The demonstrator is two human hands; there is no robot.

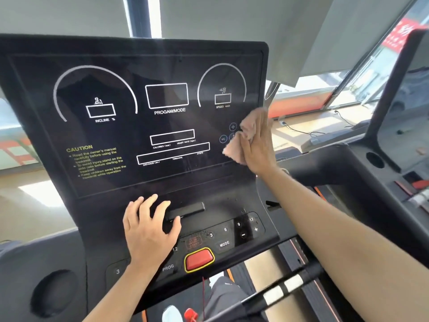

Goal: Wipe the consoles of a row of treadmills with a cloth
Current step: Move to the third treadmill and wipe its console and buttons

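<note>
A black treadmill console [139,140] with white dial and display outlines fills the view. My right hand [260,147] grips a bunched pink cloth [241,138] and presses it against the right edge of the screen, over the round media buttons. My left hand [148,231] rests flat with spread fingers on the lower panel, beside a black ledge [188,210] and above the button strip.
A red stop button [199,259] with a yellow rim sits low on the panel, with speed and mode keys [232,233] to its right. A striped handlebar [281,291] crosses at lower right. Another treadmill console [394,145] stands to the right. Windows lie behind.
</note>
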